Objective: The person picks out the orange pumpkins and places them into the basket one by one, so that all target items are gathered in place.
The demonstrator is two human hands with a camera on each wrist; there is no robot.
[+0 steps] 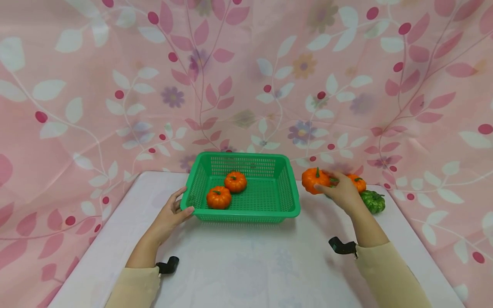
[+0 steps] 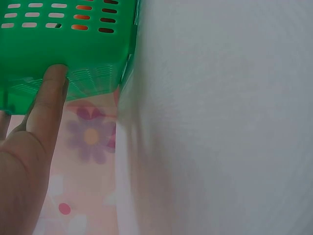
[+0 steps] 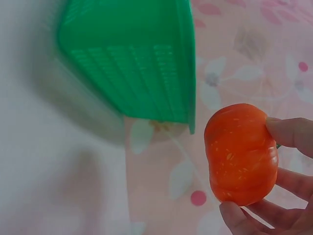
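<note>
A green plastic basket [image 1: 246,213] with slotted walls stands on the table and holds two small orange pumpkins, one farther back [image 1: 235,182] and one nearer the front [image 1: 218,197]. At its front left corner my left hand [image 1: 169,218] touches the outside with straight, spread fingers; the left wrist view shows one finger [image 2: 46,105] against the green wall. My right hand [image 1: 340,190] grips another orange pumpkin [image 1: 313,181] between thumb and fingers. This pumpkin [image 3: 241,154] is held above the table, just right of the basket, and its stem points up in the head view.
Behind and beside my right hand, another orange pumpkin [image 1: 357,183] and a green pumpkin [image 1: 372,202] lie at the table's back right. A pink floral cloth [image 1: 246,85] hangs behind the white-covered table [image 1: 250,265].
</note>
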